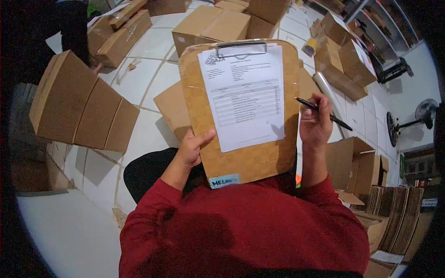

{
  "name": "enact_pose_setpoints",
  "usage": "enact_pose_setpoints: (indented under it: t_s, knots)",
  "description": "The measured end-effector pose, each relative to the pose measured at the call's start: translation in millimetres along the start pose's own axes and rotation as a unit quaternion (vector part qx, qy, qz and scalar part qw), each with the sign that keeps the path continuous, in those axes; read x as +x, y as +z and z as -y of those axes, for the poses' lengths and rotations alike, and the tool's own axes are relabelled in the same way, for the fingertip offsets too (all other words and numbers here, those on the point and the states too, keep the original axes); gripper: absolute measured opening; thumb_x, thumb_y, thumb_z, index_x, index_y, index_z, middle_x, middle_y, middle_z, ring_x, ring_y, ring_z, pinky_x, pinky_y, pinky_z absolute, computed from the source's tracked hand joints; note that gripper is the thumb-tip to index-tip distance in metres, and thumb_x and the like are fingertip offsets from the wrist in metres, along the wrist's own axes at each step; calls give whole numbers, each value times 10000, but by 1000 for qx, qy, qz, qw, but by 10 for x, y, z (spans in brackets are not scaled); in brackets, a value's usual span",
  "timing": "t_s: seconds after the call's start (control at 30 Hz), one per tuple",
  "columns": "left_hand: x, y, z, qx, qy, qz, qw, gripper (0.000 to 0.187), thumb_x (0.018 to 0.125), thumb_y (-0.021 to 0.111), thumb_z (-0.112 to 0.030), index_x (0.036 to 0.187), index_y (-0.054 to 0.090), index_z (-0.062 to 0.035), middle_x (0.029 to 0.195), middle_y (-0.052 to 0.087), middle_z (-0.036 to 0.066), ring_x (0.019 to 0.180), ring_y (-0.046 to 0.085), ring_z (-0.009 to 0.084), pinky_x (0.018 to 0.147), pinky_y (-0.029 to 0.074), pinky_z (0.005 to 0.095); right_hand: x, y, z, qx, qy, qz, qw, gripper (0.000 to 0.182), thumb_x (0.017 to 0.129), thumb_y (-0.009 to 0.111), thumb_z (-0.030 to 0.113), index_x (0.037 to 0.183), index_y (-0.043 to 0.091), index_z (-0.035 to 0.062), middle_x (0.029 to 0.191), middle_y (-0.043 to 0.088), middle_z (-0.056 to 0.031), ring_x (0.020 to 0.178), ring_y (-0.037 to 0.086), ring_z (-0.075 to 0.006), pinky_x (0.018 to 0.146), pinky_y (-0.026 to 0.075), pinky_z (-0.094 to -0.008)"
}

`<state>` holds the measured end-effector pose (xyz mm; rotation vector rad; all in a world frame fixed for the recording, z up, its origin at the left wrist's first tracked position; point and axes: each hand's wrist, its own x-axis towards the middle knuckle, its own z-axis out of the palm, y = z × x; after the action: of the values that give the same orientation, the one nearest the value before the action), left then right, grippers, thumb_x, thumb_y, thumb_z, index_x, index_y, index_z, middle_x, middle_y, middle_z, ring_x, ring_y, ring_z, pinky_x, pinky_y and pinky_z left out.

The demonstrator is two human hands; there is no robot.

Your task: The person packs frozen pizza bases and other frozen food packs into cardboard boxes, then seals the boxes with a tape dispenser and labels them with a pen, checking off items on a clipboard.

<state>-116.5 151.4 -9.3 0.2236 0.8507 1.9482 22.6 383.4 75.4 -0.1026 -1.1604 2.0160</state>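
Observation:
A brown clipboard (pixel 232 167) lies tilted in front of my red-sleeved body, with printed white sheets (pixel 248 129) under its metal clip (pixel 241 45). My left hand (pixel 193 146) grips the clipboard's lower left edge, thumb on top and the other fingers hidden beneath. Just beyond the right edge, my right hand (pixel 316 121) is closed round a black pen (pixel 340 123), its tip pointing left towards the board. A label (pixel 224 180) with handwriting is stuck at the board's bottom left corner.
Cardboard boxes (pixel 211 23) stand on the white tiled floor (pixel 148 78). Another person's dark-clothed legs (pixel 74 28) are at upper left, by a large box (pixel 83 104). At right are a tape roll (pixel 309 47), a fan (pixel 425 111) and stacked flat cardboard (pixel 394 217).

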Motion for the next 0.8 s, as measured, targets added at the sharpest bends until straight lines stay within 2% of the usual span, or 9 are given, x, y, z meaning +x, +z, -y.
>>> enact_pose_setpoints:
  t_s: [0.13,0.2,0.27,0.33,0.37,0.47,0.63,0.7,0.8]
  knots:
    - [10,12,115,42,-31,-9,999,375,751,538,-84,1100,426,0,1015,521,94,922,512,187,783,419,315,-130,30,-343,-26,-35,-63,997,198,839,409,135,923,509,-15,864,503,-95,839,511,-171,737,418,-287]
    - [37,-3,136,55,-25,-8,998,375,754,534,-91,1099,424,6,1014,522,95,922,511,186,784,418,316,-134,-13,-488,-98,-94,-93,986,155,827,422,93,915,504,-5,920,485,-99,835,518,-180,743,425,-285]
    - [63,50,132,72,-47,-30,996,376,755,532,-95,1100,423,6,1015,522,98,923,511,189,787,416,317,-118,-129,-556,-95,-97,-100,986,110,806,445,40,899,485,-1,942,469,-98,830,519,-180,760,425,-290]
    - [100,84,131,90,-63,-49,993,378,755,531,-98,1102,423,7,1017,521,101,925,510,192,791,415,319,-102,-176,-622,-139,-124,-88,979,93,773,494,27,859,457,36,863,482,-55,739,487,-143,652,403,-244]
    - [115,89,137,94,-62,-57,992,422,739,543,-113,1116,397,8,1021,516,109,930,512,205,792,420,329,-125,-160,-639,-142,-109,-133,975,92,765,503,20,832,444,42,821,478,-50,684,470,-119,583,385,-213]
    - [143,147,154,116,-70,-82,987,458,725,550,-129,1125,375,9,1021,512,117,927,518,217,785,432,337,-103,-236,-707,-154,-119,-137,971,110,757,503,-3,836,443,46,770,471,-42,652,467,-107,545,381,-201]
    - [116,148,150,128,-82,-110,982,426,752,536,-114,1130,387,13,1049,504,113,942,505,200,810,407,326,-77,-281,-725,-140,-95,-165,972,144,736,503,-43,824,431,47,738,456,-36,611,453,-92,515,373,-192]
    - [102,146,161,138,-58,-113,982,420,753,533,-109,1126,388,14,1051,503,113,947,503,201,809,407,327,-78,-249,-696,-97,-82,-162,978,158,726,503,-56,813,424,49,740,442,-28,581,436,-80,495,368,-188]
    - [67,166,150,126,-48,-107,985,416,752,533,-108,1123,391,13,1048,505,113,940,506,200,807,408,326,-92,-245,-667,-117,-96,-155,976,164,714,513,-55,806,425,50,735,434,-24,580,435,-81,486,363,-187]
